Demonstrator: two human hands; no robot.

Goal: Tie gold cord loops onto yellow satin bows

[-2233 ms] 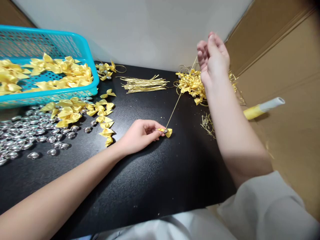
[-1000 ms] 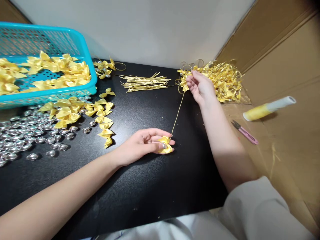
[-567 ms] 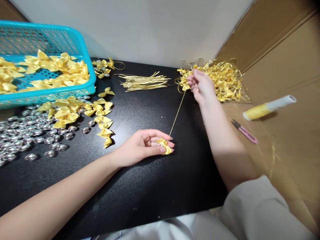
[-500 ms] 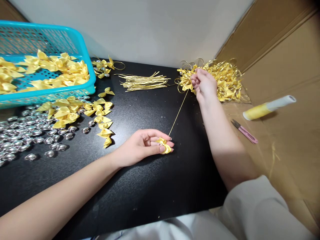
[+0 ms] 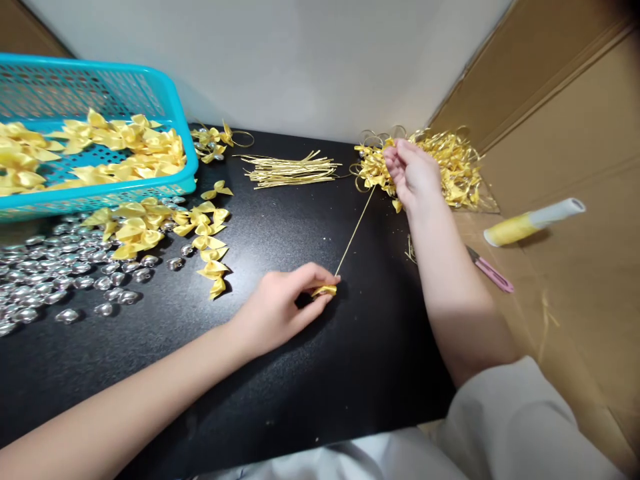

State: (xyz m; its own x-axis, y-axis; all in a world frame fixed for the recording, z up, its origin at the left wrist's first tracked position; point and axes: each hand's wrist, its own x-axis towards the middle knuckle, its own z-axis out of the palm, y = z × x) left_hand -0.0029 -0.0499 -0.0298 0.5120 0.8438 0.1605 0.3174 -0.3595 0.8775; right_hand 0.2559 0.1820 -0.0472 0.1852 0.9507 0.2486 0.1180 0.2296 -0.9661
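Observation:
Low over the black table, my left hand (image 5: 283, 303) is closed, pinching a small yellow ribbon bow (image 5: 326, 291) between thumb and fingers. From its fingertips a thin gold cord (image 5: 356, 230) stretches straight up and right toward my right hand (image 5: 414, 172). My right hand is closed on the cord; its very end is lost against the yellow pile behind the fingers. That pile of finished bows with gold cord loops (image 5: 450, 163) lies behind and around my right hand.
A blue basket (image 5: 187, 180) of yellow bows stands at the left. Silver beads (image 5: 67, 316) and loose bows (image 5: 213, 255) lie before it. Cut gold cords (image 5: 293, 170) lie at the back. On cardboard at the right are pink-handled snips (image 5: 493, 273) and a yellow-wrapped tube (image 5: 533, 222).
My left hand has turned over the bow, its fingers curling down so less of the bow shows. My right hand stays near the pile, and the cord remains stretched between them.

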